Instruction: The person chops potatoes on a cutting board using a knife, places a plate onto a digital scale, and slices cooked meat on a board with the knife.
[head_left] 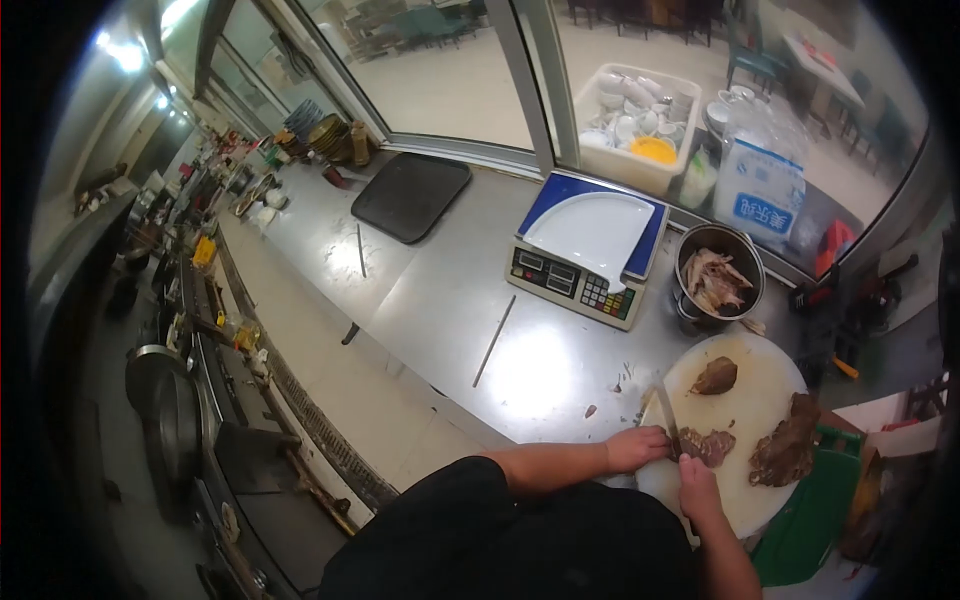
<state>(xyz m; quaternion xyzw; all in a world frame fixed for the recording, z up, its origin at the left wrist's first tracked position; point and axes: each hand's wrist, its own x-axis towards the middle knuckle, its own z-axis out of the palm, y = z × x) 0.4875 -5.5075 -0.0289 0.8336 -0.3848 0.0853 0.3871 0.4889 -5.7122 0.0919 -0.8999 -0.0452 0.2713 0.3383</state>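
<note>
On the round white cutting board (750, 360) my right hand (699, 488) is closed round the handle of a knife (667, 415), whose blade points away from me. Sliced brown meat (710, 447) lies just right of the blade. My left hand (638, 448) is at the board's left edge, its fingers together beside the blade and the meat's left end; what they hold, if anything, is hidden. A smaller meat piece (715, 376) sits farther back, and a large dark chunk (786, 445) lies at the board's right.
Behind the board stands a metal pot (752, 262) with meat or bones. A scale (575, 293) carries a white plate (590, 235). A black tray (412, 197), thin sticks and meat scraps lie on the steel counter (430, 290). A dish-filled tub (640, 172) stands at the back.
</note>
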